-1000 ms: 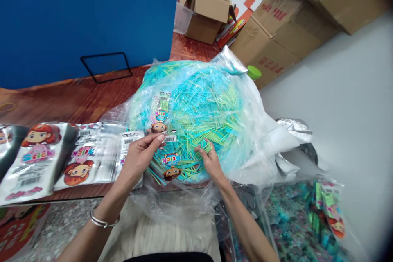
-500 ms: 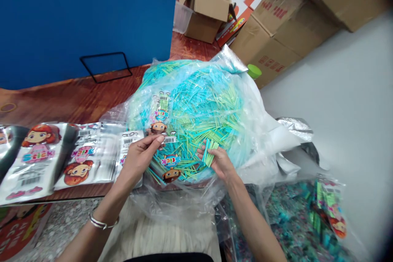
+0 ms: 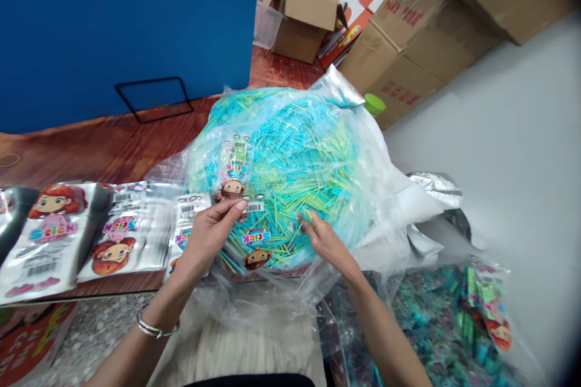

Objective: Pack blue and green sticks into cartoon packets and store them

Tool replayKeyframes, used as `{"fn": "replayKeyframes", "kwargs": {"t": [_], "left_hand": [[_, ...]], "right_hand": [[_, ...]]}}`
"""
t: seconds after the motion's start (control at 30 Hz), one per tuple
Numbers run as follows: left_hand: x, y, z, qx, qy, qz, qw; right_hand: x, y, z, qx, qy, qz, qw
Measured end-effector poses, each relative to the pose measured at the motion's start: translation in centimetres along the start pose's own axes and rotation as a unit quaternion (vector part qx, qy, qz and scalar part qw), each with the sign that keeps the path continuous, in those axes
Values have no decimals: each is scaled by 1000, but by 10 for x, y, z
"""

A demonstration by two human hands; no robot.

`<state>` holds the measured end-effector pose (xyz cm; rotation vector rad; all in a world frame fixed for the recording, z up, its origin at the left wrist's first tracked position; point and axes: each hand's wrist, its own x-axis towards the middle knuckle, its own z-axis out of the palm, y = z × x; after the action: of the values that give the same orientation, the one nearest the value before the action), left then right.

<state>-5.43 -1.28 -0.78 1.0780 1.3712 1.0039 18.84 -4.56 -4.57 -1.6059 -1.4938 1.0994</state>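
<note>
My left hand (image 3: 214,228) pinches the edge of a clear printed pouch (image 3: 256,238) with a cartoon face and a barcode, which hangs over the pile. Thumb and fingers of my right hand (image 3: 325,240) are closed on a few thin green sticks (image 3: 308,216), only their ends showing. Beneath both hands spreads a large open plastic bag filled with loose blue and green sticks (image 3: 299,133). A pouch with green sticks inside (image 3: 235,163) lies on the pile, just beyond my left fingers.
Stacks of printed pouches (image 3: 49,230) line the table's left front edge. A black wire frame (image 3: 157,100) stands before a blue panel. Cardboard boxes (image 3: 304,12) rise at the back right. Lower right is a clear bag (image 3: 436,308) of filled pouches.
My right hand has turned palm down and its fingers have curled, so the bunch of blue and green sticks shown before is mostly hidden. My left hand has moved slightly right.
</note>
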Motion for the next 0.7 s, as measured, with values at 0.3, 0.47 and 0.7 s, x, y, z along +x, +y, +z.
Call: {"fn": "replayKeyframes", "kwargs": {"t": [0.3,0.47,0.7], "left_hand": [[2,-3,10,31,-21,27,999],[6,-15,20,90,-40,91,991],[4,-9,43,118,-99,172,973]], "right_hand": [[-7,-7,-2,197,86,-3,977],[-16,-13,14,142,43,-72,986],[-19,-4,26,46,13,-96,994]]}}
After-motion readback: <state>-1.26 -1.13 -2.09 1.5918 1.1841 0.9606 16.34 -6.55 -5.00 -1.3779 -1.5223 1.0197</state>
